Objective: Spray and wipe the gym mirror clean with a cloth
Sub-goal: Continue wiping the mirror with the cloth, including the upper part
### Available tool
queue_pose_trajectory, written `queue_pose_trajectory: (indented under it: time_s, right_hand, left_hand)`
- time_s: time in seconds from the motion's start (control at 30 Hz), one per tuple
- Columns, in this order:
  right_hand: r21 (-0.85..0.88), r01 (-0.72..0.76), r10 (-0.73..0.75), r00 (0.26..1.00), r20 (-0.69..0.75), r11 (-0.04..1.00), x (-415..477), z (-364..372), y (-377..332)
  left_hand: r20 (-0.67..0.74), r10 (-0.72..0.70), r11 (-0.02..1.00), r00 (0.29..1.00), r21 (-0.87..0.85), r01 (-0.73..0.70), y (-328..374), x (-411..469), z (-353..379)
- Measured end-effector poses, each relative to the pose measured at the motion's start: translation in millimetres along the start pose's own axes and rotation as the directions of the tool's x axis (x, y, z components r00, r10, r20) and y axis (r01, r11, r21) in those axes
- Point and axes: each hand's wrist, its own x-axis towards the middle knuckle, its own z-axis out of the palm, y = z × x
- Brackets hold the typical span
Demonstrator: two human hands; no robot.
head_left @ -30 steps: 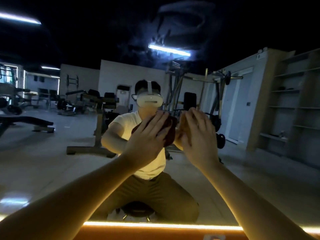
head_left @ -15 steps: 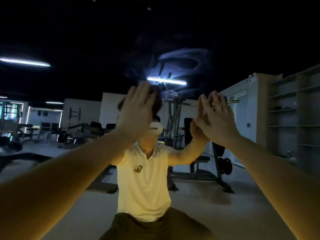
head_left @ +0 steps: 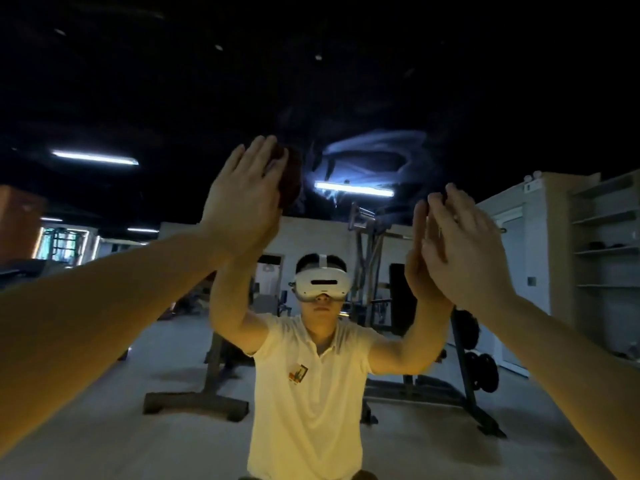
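Fingers (head_left: pixel 256 161) of the left hand (head_left: pixel 242 199) lie straight and together, pressing a dark red-brown cloth (head_left: pixel 291 181) against the large gym mirror (head_left: pixel 450 81), upper centre. The right hand (head_left: pixel 464 251) rests straight-fingered on the glass, right. Pale smears (head_left: pixel 374 150) beside the cloth suggest wiping is partway. The reflected shirt badge (head_left: pixel 298 374) is unreadable.

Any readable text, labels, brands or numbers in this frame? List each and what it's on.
No legible text anywhere in the head view.
Emblem on the chest of the white shirt: a coloured patch, too small and blurred to read.
Small grey wall plate: no characters can be made out.
White headset: no marking visible.
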Motion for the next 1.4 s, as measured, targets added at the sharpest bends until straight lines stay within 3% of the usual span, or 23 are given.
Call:
queue_pose_trajectory:
  time_s: [0.07, 0.13, 0.17, 0.23, 0.3, 0.33, 0.4, 0.47, 0.53, 0.6, 0.67, 0.73, 0.8, 0.93, 1.0, 1.1, 1.23, 1.3, 1.4]
  right_hand:
    - [-0.036, -0.050, 0.049, 0.999, -0.018, 0.998, 20, 6, 6]
    - [-0.066, -0.068, 0.065, 0.997, -0.038, 0.996, 26, 18, 10]
    - [-0.067, -0.065, 0.061, 0.996, -0.058, 0.996, 25, 24, 11]
    - [-0.046, -0.048, 0.044, 0.995, -0.084, 0.998, 22, 30, 14]
    - [-0.045, -0.024, 0.019, 0.995, -0.093, 0.999, 20, 29, 19]
    - [-0.062, -0.009, 0.003, 0.995, -0.100, 0.998, 19, 29, 21]
    - [-0.094, 0.005, -0.015, 0.994, -0.107, 0.996, 19, 31, 24]
    - [-0.107, -0.002, -0.010, 0.993, -0.115, 0.994, 19, 35, 24]
    - [-0.114, -0.015, -0.001, 0.990, -0.139, 0.993, 19, 41, 23]
    - [-0.100, -0.019, 0.003, 0.988, -0.155, 0.995, 20, 43, 24]
    - [-0.077, -0.004, -0.008, 0.987, -0.162, 0.997, 20, 43, 26]
    - [-0.057, 0.006, -0.016, 0.985, -0.173, 0.998, 20, 43, 27]
    - [-0.013, 0.022, -0.024, 0.984, -0.178, 1.000, 19, 41, 27]
    - [-0.017, 0.069, -0.071, 0.978, -0.197, 0.997, 20, 34, 39]
    - [-0.055, 0.068, -0.078, 0.975, -0.208, 0.996, 23, 36, 44]
    - [-0.062, 0.053, -0.065, 0.977, -0.204, 0.997, 22, 44, 42]
    - [-0.054, 0.081, -0.091, 0.976, -0.200, 0.995, 21, 42, 43]
    - [-0.020, 0.104, -0.106, 0.973, -0.204, 0.994, 19, 40, 43]
    - [0.089, 0.058, -0.033, 0.966, -0.257, 0.994, 20, 31, 48]
  left_hand:
    - [-0.039, -0.185, 0.981, 0.982, -0.073, 0.182, 27, 13, 6]
    - [-0.087, -0.247, 0.957, 0.965, -0.175, 0.230, 74, 12, 13]
    - [-0.104, -0.174, 0.964, 0.979, -0.223, 0.148, 102, 8, 16]
    - [-0.080, 0.102, 0.960, 0.992, -0.254, -0.119, 152, -13, 17]
    - [0.008, 0.343, 0.920, 0.939, -0.205, -0.334, 167, -28, 14]
    - [0.009, 0.396, 0.904, 0.918, -0.182, -0.388, 155, -26, 12]
    - [-0.001, 0.284, 0.945, 0.959, -0.169, -0.280, 113, -8, 10]
    - [-0.011, 0.064, 0.993, 0.998, -0.096, -0.064, 59, 18, 8]
    - [-0.005, -0.128, 0.992, 0.992, 0.003, 0.128, 23, 42, 4]
    - [-0.023, -0.285, 0.958, 0.958, -0.027, 0.284, 33, 65, 5]
    - [-0.031, -0.341, 0.937, 0.940, -0.095, 0.336, 74, 77, 6]
    - [-0.057, -0.210, 0.968, 0.976, -0.151, 0.200, 124, 73, 13]
    - [-0.048, 0.017, 0.984, 0.999, -0.174, -0.025, 158, 52, 15]
    - [0.098, 0.404, 0.915, 0.909, -0.047, -0.402, 131, 16, 14]
    - [0.145, 0.363, 0.929, 0.920, 0.024, -0.370, 90, 31, 9]
    - [0.104, 0.112, 0.990, 0.988, 0.069, -0.119, 51, 76, 4]
    - [0.007, -0.227, 0.972, 0.974, -0.050, 0.228, 105, 103, 10]
    - [-0.024, -0.198, 0.972, 0.980, -0.136, 0.193, 152, 94, 16]
    - [-0.035, 0.106, 0.966, 0.994, -0.233, -0.112, 204, 57, 20]
